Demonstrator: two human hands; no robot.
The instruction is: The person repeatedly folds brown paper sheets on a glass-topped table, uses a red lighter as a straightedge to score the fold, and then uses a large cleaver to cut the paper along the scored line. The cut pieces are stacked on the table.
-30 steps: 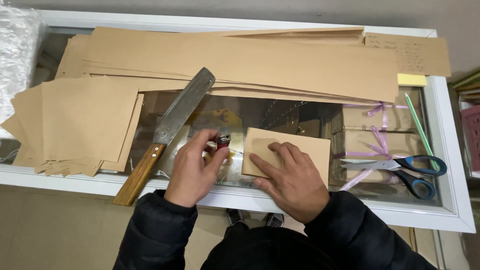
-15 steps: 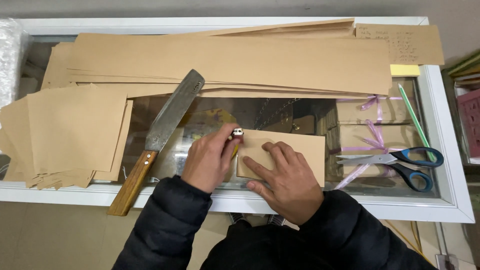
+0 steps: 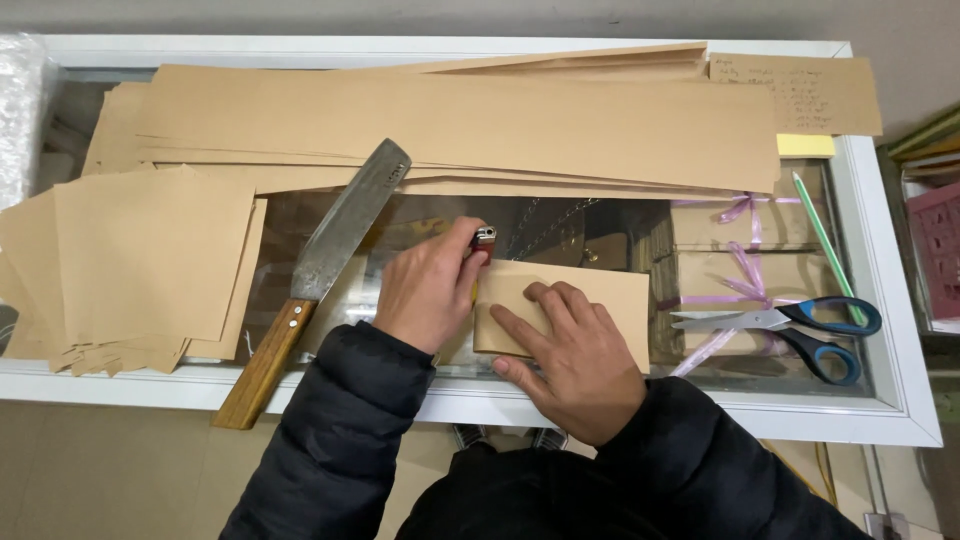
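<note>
small lighter (image 3: 483, 238) is gripped in left hand (image 3: 428, 290) at the upper left corner of the folded brown paper (image 3: 600, 300); paper is pressed flat on desk (image 3: 900, 420) by open right hand (image 3: 565, 350), long axis left-right.

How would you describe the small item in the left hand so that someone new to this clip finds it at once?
Start at the glass-topped counter and find the big cleaver with a wooden handle lying on it. Just right of the blade, the left hand pinches a small lighter at the upper left corner of a folded brown paper piece pressed flat by the right hand. It is the only small, red, metal-capped thing among flat brown sheets.
</note>
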